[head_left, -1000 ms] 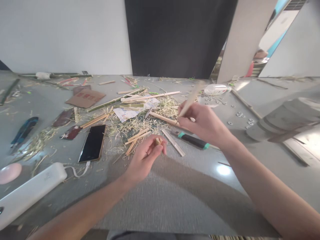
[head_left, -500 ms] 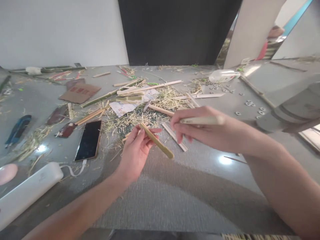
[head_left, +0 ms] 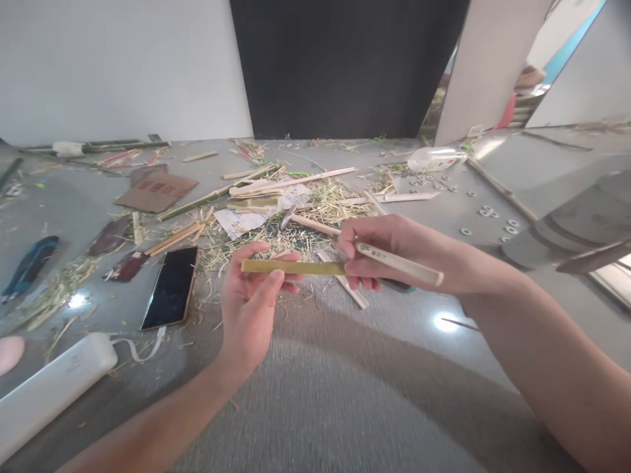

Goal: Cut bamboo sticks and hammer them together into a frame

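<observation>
The person's left hand [head_left: 246,322] holds a flat yellow-green bamboo strip [head_left: 310,268] above the grey desk [head_left: 315,394], the thumb pressed on its near face and the other fingers spread behind it. The strip lies almost level across the view, its left end jutting past the thumb and its right end meeting the fingers of the right hand [head_left: 414,246]; whether those fingers touch it cannot be told. The right hand's fingers are closed round a slim tool with a pale round handle [head_left: 399,263] bearing dark marks; the handle points right and slightly down, and its working end is mostly hidden

Beyond the 2 hands, a small hammer with a metal head and wooden shaft [head_left: 315,225] lies on a heap of pale green plant shavings [head_left: 335,197], near a sheet of white printed paper [head_left: 239,223]. A black-and-green handle [head_left: 399,287] shows partly under the right hand, and a narrow pale flat bar [head_left: 352,289] lies just beside it. To the left, a black-screened phone [head_left: 170,287] is joined by a white cable [head_left: 140,351] to a long white rounded device [head_left: 59,368]. To the right, small white rings [head_left: 488,211] are scattered near a clear plastic container [head_left: 434,159]
</observation>
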A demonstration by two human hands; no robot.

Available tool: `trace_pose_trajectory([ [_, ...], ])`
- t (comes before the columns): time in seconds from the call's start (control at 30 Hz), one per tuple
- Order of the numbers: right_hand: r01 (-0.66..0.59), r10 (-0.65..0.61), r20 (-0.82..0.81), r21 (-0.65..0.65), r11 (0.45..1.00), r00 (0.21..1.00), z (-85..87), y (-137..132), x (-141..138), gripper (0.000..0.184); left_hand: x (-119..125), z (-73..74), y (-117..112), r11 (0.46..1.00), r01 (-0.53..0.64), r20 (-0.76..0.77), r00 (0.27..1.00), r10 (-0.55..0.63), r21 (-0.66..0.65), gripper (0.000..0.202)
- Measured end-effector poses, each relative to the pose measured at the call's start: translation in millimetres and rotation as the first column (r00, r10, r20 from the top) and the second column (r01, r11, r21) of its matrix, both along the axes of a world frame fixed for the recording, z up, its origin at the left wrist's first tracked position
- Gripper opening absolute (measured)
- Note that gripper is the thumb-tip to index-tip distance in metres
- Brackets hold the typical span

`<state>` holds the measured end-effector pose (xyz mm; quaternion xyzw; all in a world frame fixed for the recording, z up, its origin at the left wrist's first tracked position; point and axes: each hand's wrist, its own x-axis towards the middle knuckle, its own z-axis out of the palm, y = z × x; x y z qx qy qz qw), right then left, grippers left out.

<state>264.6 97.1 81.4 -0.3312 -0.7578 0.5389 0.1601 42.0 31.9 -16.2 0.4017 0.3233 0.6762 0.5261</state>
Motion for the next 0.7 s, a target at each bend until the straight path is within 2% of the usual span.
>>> trace_pose_trajectory([
  [0.2,-0.078,0.077,-0.033,-0.024,0.997,0.996,8.2,4.8,12.0,0.011,-0.5,4.7,-5.3,0.997,-0.025,-0.097,0.995,0.032,0.067,0.01],
  [0.33,-0.124,0.121,-0.036,-0.088,0.988,0.992,3.7,6.6,14.3,0.006,-1.4,6.9,-5.1,0.999,-0.036,-0.097,0.994,0.04,0.036,0.009],
  [0.5,-0.119,0.102,-0.121,-0.147,0.982,0.987,-0.1,5.9,13.6,0.011,-4.9,2.9,-3.7,1.0,0.006,-0.122,0.993,-0.006,0.001,0.008],
  [0.6,-0.074,0.061,-0.144,-0.083,0.994,0.988,2.9,3.6,13.9,0.009,-5.4,-1.0,-3.6,1.0,0.023,-0.237,0.971,-0.024,-0.007,0.009],
  [0.7,-0.01,0.005,-0.171,-0.028,1.0,0.985,5.2,1.5,13.9,0.008,-3.7,-1.1,-4.6,0.997,0.079,-0.41,0.909,-0.079,-0.017,0.015],
])
